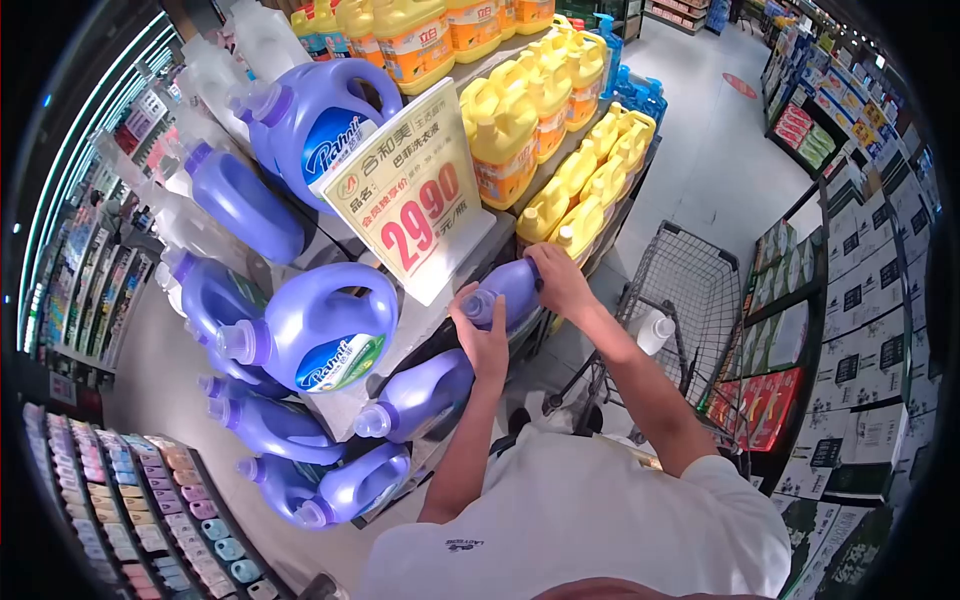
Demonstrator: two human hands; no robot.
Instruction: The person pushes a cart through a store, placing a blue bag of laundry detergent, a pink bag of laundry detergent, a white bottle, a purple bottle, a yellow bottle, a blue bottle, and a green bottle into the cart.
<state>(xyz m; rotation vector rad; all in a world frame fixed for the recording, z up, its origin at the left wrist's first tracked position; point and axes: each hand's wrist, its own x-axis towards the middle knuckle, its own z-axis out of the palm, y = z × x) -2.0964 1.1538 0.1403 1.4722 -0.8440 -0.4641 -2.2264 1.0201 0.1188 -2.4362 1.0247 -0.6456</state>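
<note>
A purple laundry detergent bottle [513, 287] is between my two hands at the shelf's edge, its cap pointing left. My left hand [484, 338] is closed around the cap end. At the other end, my right hand [560, 279] grips the bottle, with the fingertips partly hidden. Just below lies another purple bottle [425, 395], apart from my hands. A large purple detergent bottle [330, 325] with a blue and green label stands to the left. Behind my hands rises a price sign [405, 190] reading 29.90.
Yellow jugs [500, 150] fill the shelf beyond the sign. More purple bottles [275, 425] stand along the lower left. A wire shopping cart [690, 290] holding a white bottle [652, 331] is at my right, beside stacked white boxes [860, 290].
</note>
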